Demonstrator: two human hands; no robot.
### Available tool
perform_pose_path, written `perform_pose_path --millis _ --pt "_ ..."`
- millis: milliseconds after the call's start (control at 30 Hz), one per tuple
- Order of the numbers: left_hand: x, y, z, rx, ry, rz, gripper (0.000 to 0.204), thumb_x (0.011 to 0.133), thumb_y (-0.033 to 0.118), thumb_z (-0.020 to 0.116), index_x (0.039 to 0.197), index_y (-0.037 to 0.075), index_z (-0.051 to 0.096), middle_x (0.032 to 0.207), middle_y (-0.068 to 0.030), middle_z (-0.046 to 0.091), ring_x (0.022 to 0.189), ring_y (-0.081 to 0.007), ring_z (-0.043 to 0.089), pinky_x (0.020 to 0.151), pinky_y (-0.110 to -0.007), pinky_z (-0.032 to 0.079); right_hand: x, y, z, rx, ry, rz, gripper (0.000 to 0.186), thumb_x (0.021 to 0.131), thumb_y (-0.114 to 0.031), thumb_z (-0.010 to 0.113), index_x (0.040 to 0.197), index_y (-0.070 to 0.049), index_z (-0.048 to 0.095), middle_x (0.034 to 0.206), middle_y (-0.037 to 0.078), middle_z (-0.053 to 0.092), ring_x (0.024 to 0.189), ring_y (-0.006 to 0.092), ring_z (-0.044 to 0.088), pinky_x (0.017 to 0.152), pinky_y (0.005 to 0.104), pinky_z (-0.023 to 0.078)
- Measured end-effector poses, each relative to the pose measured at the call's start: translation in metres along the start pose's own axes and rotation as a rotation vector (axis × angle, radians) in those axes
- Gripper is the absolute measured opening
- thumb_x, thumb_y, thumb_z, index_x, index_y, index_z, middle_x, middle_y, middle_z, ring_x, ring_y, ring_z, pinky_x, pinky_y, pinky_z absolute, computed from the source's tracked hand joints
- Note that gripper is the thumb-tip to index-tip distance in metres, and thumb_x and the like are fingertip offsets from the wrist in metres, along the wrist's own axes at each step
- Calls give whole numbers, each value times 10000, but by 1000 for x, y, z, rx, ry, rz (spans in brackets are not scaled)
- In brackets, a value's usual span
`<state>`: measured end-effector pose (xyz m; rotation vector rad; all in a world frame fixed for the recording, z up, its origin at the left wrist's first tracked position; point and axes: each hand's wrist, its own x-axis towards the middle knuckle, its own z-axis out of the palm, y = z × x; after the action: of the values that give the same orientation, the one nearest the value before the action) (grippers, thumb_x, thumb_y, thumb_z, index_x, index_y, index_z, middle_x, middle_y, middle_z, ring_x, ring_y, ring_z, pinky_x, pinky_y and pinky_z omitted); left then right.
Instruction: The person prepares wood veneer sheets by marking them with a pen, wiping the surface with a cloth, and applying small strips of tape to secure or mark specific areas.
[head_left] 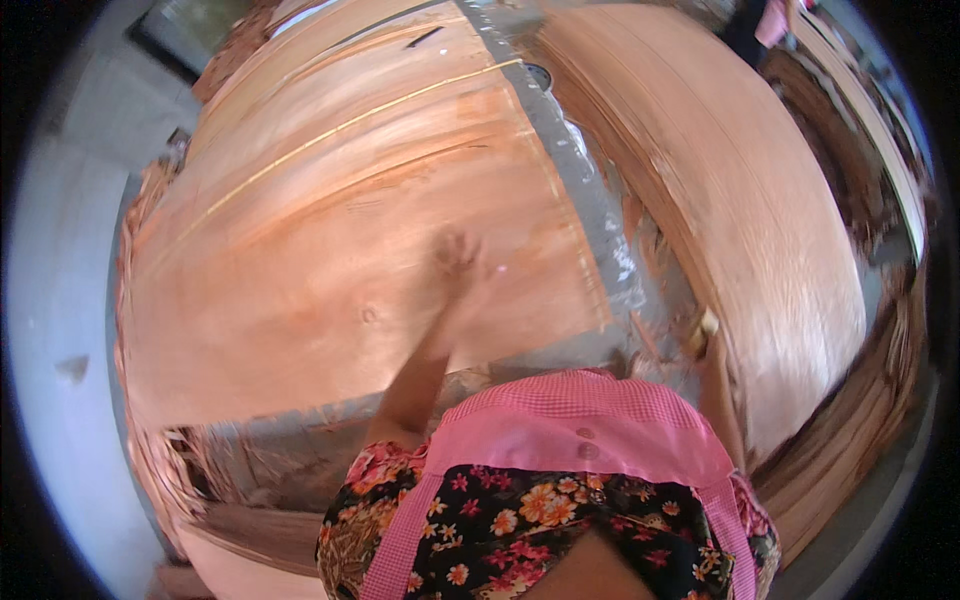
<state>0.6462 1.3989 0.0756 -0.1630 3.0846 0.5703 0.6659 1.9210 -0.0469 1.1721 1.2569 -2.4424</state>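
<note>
A wide sheet of reddish-tan wood veneer [300, 310] lies on top of a stack in front of me. Over its near middle is my left hand [456, 255], blurred, its fingers apart and nothing visible in them; whether it touches the sheet I cannot tell. A thin yellow strip [370, 118] runs slantwise across the veneer farther off. At the right, beside the neighbouring stack's edge, my right hand [700, 338] is closed around a small pale yellow object [709, 322], too blurred to name.
A second tall stack of veneer sheets [740, 210] stands on the right, past a narrow grey gap [600, 220] with scraps in it. A short dark object [425, 38] lies on the far part of the left sheet. Another person's pink-clad part [774, 22] shows at the far right.
</note>
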Motion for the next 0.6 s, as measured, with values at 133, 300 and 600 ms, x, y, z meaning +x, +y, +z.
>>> perform_pose_path --millis 133,300,600 --pt "1 101 57 98 240 -160 654 829 427 481 1335 76 262 1418 -171 120 1311 -370 42 992 -611 32 12 -51 -57 -231 -222 134 417 817 -273 522 1164 -63 423 1061 109 517 900 272 555 694 417 510" --pt "-6 110 49 269 182 -288 617 842 429 436 1344 118 256 1434 -97 121 1320 -322 69 1021 -565 49 -43 -148 3 -1093 -523 -364 456 828 -300 515 1203 -69 394 1074 101 535 964 250 549 770 360 485" --pt "5 132 42 250 252 -327 507 835 371 477 1275 134 395 1395 -77 259 1300 -300 184 1033 -504 115 197 -226 120 -262 -563 579 398 880 -203 403 1246 -56 352 1205 98 449 1089 238 459 868 391 428"
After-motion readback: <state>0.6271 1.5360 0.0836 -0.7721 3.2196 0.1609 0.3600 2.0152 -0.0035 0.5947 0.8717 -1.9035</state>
